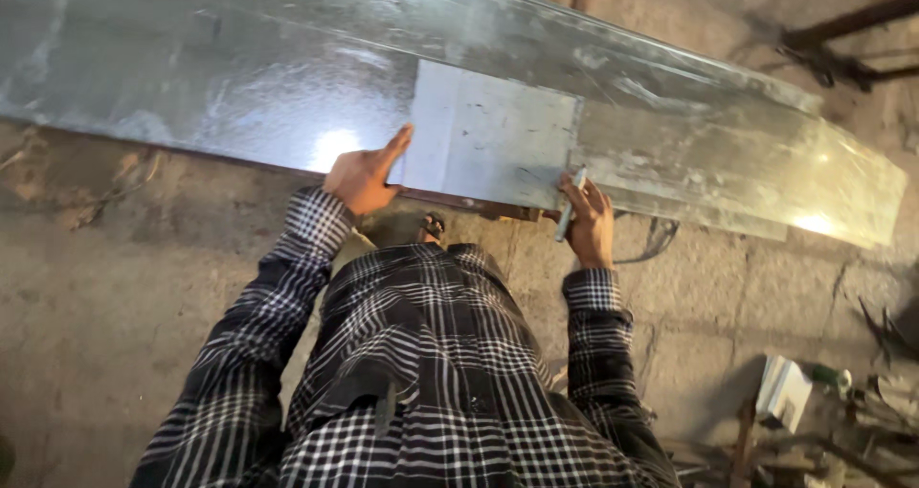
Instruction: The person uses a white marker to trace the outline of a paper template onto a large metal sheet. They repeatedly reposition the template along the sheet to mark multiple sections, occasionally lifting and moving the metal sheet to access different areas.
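Two metal pieces: one small grey plate (493,134) lies flat on one long galvanised sheet (239,67), whose long axis runs left to right. The left hand (364,177) presses the plate's left edge, fingers extended. The right hand (589,222) grips one marker (571,204), tip pointing up at the plate's right edge.

Long sheet (670,143): lies on the floor (115,287), ahead of the person.
Small plate (493,134): on the sheet.
Left hand (364,177): at the plate's left edge.
Right hand (589,222): at its right corner, holding a marker (571,205).
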